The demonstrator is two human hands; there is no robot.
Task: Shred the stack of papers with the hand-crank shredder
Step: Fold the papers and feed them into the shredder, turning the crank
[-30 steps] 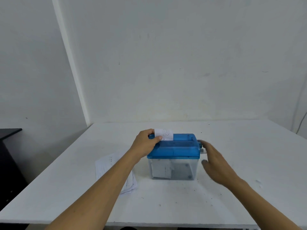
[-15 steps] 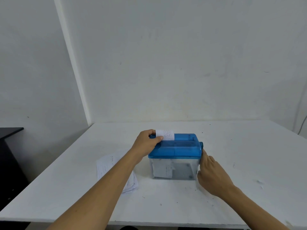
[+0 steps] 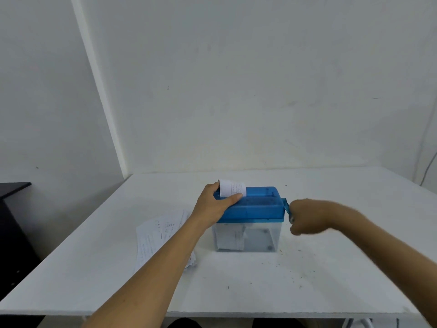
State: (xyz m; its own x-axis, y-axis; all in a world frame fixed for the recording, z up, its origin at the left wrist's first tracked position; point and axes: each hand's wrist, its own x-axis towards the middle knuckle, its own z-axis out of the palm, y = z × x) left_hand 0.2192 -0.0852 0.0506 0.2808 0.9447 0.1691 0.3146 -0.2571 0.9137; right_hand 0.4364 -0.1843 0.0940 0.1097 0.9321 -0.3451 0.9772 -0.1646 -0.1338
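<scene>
From the head view, your left hand (image 3: 212,204) bears on the left end of the blue shredder (image 3: 257,207), thumb and fingers pinching the sheet (image 3: 233,188) that stands upright in the slot. Your right hand (image 3: 305,216) is curled round the crank (image 3: 286,205). The stack of papers (image 3: 160,233) lies on the counter (image 3: 331,268), just left of the shredder. Turn evenly, press down so the shredder can't slide, and guide the sheet straight, fingertips clear of the slot.

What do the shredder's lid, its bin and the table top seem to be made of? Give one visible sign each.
Lid: probably plastic, blue and smooth, with moulded edges. Bin: clear plastic, it seems; paper shows through its wall. Table top: uncertain, perhaps laminated board; white, matt, speckled with dark marks.
</scene>
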